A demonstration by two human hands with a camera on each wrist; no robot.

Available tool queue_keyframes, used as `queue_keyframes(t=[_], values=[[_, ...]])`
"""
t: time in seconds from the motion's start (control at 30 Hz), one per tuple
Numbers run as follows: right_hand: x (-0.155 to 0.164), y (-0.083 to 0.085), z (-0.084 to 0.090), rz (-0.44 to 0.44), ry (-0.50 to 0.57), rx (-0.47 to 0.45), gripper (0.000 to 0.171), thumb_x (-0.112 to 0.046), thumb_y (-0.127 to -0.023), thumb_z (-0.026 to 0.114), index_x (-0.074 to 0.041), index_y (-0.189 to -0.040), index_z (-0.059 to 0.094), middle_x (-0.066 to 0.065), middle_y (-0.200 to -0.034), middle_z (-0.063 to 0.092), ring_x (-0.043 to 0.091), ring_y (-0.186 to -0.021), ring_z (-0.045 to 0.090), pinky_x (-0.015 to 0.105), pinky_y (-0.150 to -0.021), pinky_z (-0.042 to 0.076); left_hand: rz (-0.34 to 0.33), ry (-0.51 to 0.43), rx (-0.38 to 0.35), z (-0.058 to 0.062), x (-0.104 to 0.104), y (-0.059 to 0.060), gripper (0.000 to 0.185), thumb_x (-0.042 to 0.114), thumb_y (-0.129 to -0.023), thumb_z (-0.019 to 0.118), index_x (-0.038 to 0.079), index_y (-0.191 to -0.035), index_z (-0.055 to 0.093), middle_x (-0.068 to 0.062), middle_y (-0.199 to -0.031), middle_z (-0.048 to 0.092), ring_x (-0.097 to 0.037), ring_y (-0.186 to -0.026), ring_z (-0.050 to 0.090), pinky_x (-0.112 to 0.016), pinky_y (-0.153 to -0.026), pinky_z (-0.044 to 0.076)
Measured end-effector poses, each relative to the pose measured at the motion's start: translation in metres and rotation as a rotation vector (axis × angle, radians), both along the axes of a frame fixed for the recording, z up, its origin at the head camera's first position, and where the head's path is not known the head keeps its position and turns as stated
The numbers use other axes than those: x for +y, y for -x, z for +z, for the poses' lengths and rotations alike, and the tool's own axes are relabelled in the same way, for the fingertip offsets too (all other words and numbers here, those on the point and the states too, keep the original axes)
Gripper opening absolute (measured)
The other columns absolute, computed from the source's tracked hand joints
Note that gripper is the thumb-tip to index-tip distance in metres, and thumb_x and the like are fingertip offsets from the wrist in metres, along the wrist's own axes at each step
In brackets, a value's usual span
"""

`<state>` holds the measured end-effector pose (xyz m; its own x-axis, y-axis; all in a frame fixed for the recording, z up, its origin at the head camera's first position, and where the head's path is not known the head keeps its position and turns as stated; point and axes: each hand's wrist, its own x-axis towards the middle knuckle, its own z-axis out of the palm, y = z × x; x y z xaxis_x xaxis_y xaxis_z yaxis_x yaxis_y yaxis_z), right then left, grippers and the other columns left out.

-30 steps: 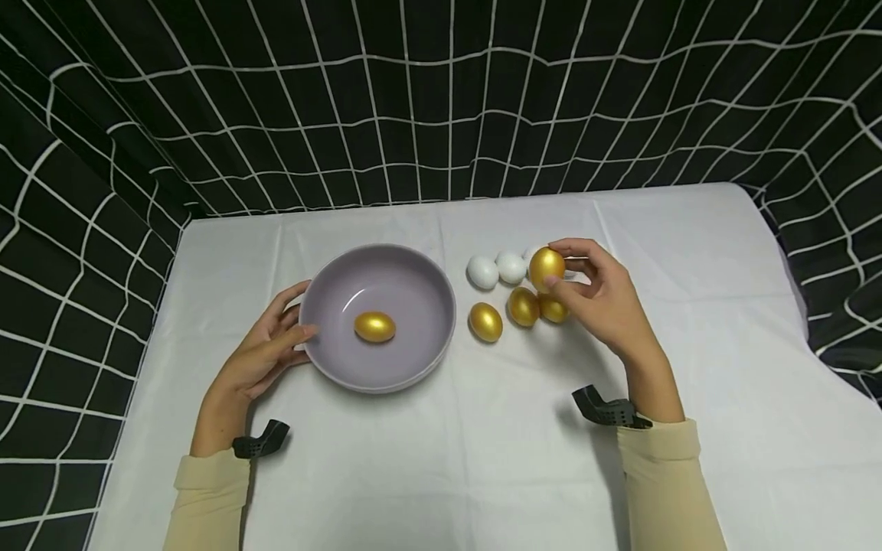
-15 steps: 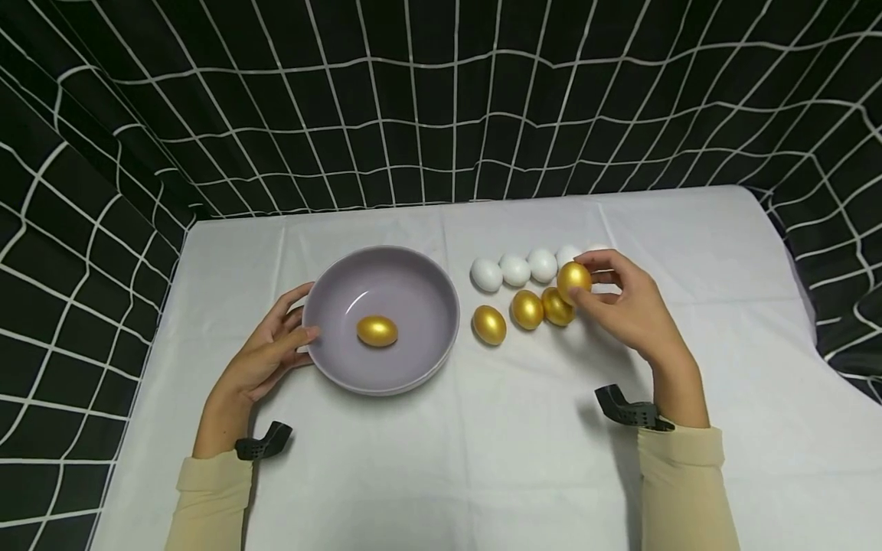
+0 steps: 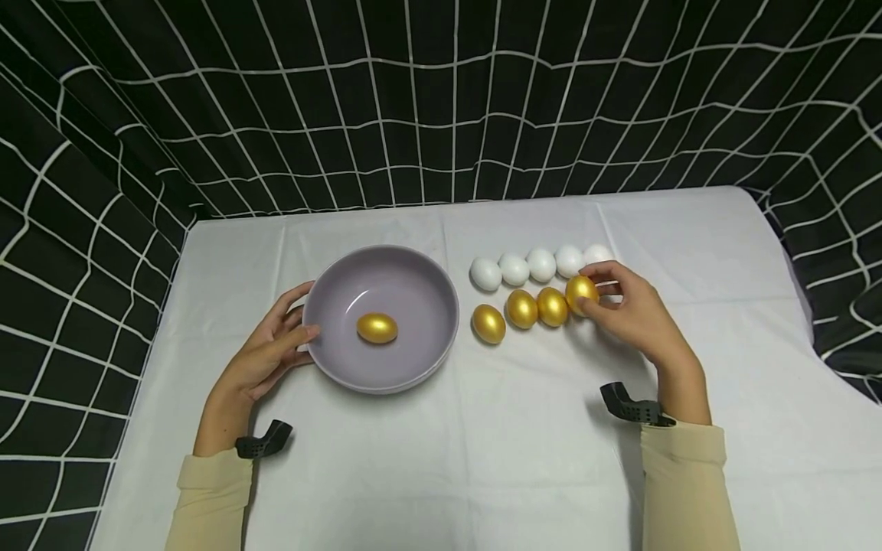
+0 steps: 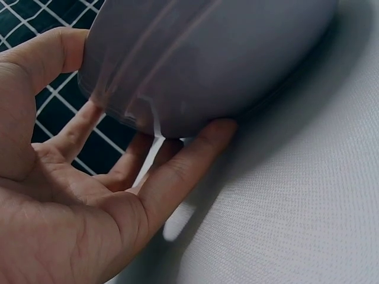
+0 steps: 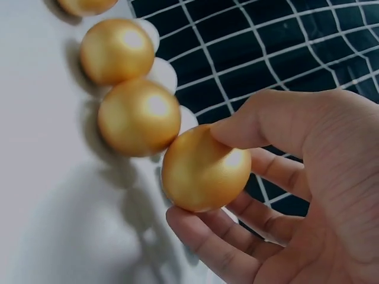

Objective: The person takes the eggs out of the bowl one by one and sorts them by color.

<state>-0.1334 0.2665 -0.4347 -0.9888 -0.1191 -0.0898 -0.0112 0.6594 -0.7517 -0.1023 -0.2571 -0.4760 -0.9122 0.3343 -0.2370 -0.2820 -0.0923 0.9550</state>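
— On the white-clothed counter (image 3: 482,459), where do you stand?
— One shiny gold egg (image 3: 377,328) lies in the lilac ceramic bowl (image 3: 441,337); your left hand (image 3: 265,360) cups its rim, fingers relaxed. Your right hand (image 3: 630,314) pinches the end gold egg (image 3: 581,292) of four in the row — five matte white eggs (image 3: 541,264) untouched behind.
— Hidden?
— Whether that egg touches the cloth.

Bare cloth (image 3: 482,451) lies open below bowl (image 3: 441,337), eggs (image 3: 521,308).
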Motion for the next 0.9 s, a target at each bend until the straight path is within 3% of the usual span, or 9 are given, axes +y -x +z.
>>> queue_keyframes(t=[0.23, 0.53, 0.73, 0.9], values=[[0.000, 0.001, -0.007, 0.037, -0.041, -0.017, 0.041, -0.019, -0.099, 0.073, -0.007, -0.137, 0.060, 0.018, -0.136, 0.065, 0.036, -0.122, 0.063, 0.015, -0.086, 0.046, 0.001, 0.004, -0.005, 0.000, 0.000, 0.000, 0.070, 0.004, -0.105, 0.058, 0.027, -0.165, 0.029, -0.001, -0.150, 0.049, -0.016, -0.123, 0.067, -0.041, -0.093, 0.063], [-0.004, -0.003, -0.006, 0.083, -0.108, -0.034, 0.041, -0.022, -0.100, 0.072, -0.006, -0.137, 0.062, 0.022, -0.136, 0.065, 0.041, -0.124, 0.063, 0.053, -0.099, 0.050, -0.004, 0.013, 0.005, -0.001, -0.002, -0.001, 0.072, 0.004, -0.105, 0.059, 0.027, -0.166, 0.028, -0.003, -0.152, 0.047, -0.016, -0.124, 0.067, -0.041, -0.093, 0.062], [-0.006, -0.006, 0.002, 0.110, -0.108, -0.051, 0.046, -0.027, -0.105, 0.065, -0.004, -0.144, 0.057, 0.025, -0.145, 0.058, 0.045, -0.129, 0.061, 0.061, -0.106, 0.051, -0.009, -0.003, 0.010, -0.004, -0.005, -0.002, 0.071, 0.003, -0.105, 0.057, 0.027, -0.165, 0.028, -0.002, -0.152, 0.048, -0.016, -0.125, 0.066, -0.042, -0.093, 0.062], [-0.012, -0.005, 0.016, 0.125, -0.090, 0.012, 0.045, -0.023, -0.105, 0.066, -0.004, -0.144, 0.058, 0.025, -0.147, 0.055, 0.044, -0.131, 0.058, 0.061, -0.107, 0.053, -0.013, -0.016, 0.023, -0.003, -0.001, 0.001, 0.071, 0.003, -0.105, 0.057, 0.026, -0.166, 0.028, -0.004, -0.153, 0.047, -0.017, -0.126, 0.064, -0.042, -0.094, 0.062]])
